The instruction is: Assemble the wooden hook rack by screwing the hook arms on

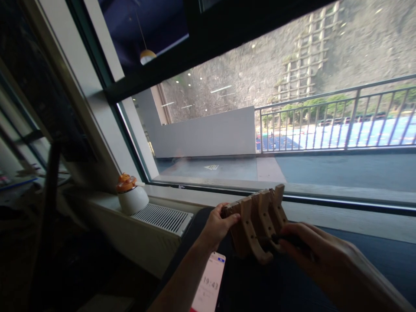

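Showing, from left to right, first a white pot with an orange lid, upright on a ledge beside the window frame. Next, just beside the pot, a slatted vent set into the top of the same ledge. Beyond the glass, a low white wall. Below, a lit phone reading 19:43, face up on a dark surface, partly covered by the left forearm. Just above the phone, the left hand, closed on the left end of a wooden board, with the thumb across the front face. Along the board, held tilted up in front of the window sill, three curved wooden hooks, side by side, marked with small dark holes. Farther right, the right hand, with fingers wrapped around a dark tool directed leftward at the hooks; too dim to tell whether touching the wood. Outside at right, a metal railing, backed by a rocky slope
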{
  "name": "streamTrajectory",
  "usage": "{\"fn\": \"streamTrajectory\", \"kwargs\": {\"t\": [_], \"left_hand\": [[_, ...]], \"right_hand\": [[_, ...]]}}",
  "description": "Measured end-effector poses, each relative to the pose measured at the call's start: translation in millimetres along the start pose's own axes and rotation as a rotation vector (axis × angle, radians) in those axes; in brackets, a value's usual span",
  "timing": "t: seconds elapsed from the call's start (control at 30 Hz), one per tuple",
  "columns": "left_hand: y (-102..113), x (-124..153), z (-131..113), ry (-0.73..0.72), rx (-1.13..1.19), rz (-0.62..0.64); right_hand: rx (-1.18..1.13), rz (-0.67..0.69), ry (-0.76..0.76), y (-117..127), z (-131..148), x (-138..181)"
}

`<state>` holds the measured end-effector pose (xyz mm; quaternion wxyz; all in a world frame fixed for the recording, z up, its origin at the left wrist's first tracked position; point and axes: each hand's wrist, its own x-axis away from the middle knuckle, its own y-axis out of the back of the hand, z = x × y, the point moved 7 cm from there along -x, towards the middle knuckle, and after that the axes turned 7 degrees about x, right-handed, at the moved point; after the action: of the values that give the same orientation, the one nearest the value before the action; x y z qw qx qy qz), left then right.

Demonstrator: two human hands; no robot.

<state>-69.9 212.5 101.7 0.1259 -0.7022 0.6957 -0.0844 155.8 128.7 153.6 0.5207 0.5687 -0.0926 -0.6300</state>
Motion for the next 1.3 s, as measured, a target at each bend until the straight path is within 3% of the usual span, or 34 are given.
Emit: {"fn": "streamTrajectory", "kwargs": {"t": [0.13,0.37,0.9,1.03,1.13,1.3], "left_hand": [[1.7,-0.8,4.2,0.020,0.006,-0.001],[2.0,-0.8,6.6,0.035,-0.012,-0.007],[0.7,-1.4,7.6,0.017,-0.022,0.007],[-1.7,0.8,4.4,-0.001,-0.014,-0.010],[-7.8,2.6,2.5,0.015,0.048,0.043],[-14.8,6.1,15.9,0.179,0.064,0.161]], "right_hand": [[-0.023,0.027,0.109,-13.5,4.9,3.8],[-0.013,-0.007,0.151,-22.4,8.2,2.4],[0.038,-0.125,0.252,-17.5,14.7,4.7],[0.095,-0.058,0.300,-20.8,24.5,6.6],[0.164,-0.037,0.330,-17.2,35.4,5.1],[0.233,-0.086,0.356,-8.0,45.8,3.7]]}}
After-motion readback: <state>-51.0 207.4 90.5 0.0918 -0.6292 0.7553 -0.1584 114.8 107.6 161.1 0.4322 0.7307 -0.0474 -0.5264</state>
